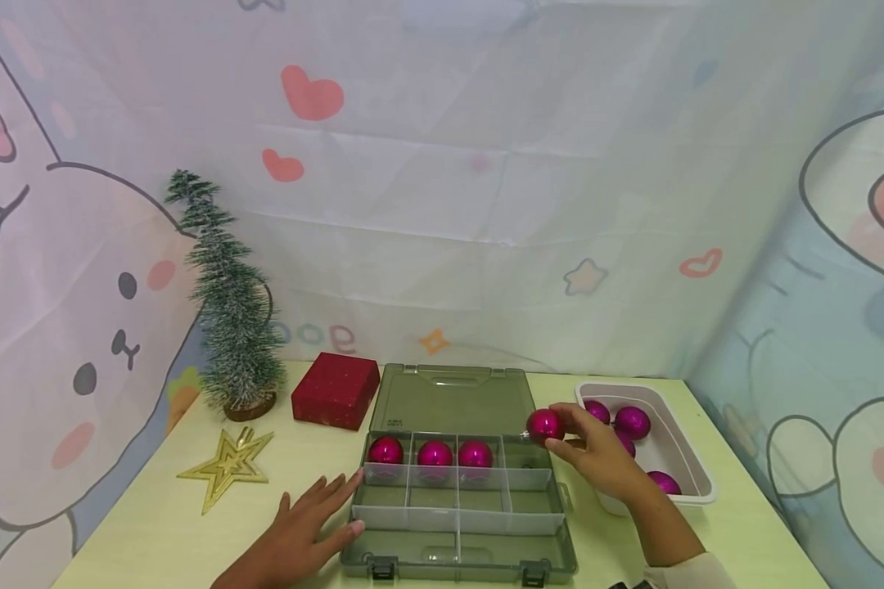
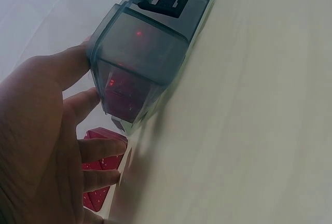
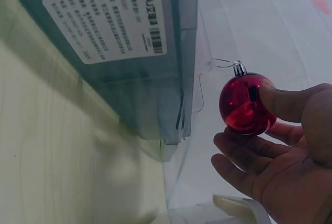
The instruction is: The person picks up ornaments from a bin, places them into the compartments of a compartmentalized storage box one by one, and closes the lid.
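Observation:
A shiny red-pink Christmas bauble [image 1: 545, 426] is pinched between the thumb and fingers of my right hand [image 1: 606, 458], over the back right compartment of the box. In the right wrist view the bauble [image 3: 244, 105] shows a silver cap and wire loop. The see-through grey compartment box [image 1: 401, 550] lies with its lid [image 1: 453, 398] folded back. Three like baubles [image 1: 435, 455] sit in the other back-row compartments. My left hand [image 1: 302, 528] touches the box's left side with spread fingers; in the left wrist view, thumb and fingertips [image 2: 91, 105] meet its edge.
A white bin [image 1: 696, 470] on the right holds several magenta baubles [image 1: 632, 423]. Left of the box stand a red box [image 1: 335, 391], a small Christmas tree [image 1: 236, 327] and a gold star [image 1: 228, 466]. A printed cloth [image 1: 442, 204] hangs behind the table.

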{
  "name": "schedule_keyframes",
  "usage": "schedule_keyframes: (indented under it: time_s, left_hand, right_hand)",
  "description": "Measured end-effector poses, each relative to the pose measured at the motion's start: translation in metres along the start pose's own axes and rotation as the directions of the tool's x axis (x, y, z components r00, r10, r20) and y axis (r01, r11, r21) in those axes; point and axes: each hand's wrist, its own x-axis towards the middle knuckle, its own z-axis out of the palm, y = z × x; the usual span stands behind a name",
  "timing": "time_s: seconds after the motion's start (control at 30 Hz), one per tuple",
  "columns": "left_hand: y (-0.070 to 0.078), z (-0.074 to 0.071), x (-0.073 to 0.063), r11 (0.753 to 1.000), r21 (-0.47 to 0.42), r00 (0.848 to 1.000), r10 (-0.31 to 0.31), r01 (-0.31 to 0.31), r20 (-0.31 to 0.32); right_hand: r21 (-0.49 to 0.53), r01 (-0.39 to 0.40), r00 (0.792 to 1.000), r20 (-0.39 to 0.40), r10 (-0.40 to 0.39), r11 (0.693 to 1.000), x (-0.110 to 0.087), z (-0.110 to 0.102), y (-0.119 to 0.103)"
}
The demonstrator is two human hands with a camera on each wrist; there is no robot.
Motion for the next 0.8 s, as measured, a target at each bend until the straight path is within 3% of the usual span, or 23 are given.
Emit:
schedule_keyframes:
  time_s: [0.8]
  left_hand:
    - [0.001, 0.000, -0.001, 1.000, -0.003, 1.000, -0.003, 0.003, -0.008]
  right_hand:
    - [-0.100, -0.020, 0.995, 0.095, 0.030, 0.995, 0.003, 0.018, -0.001]
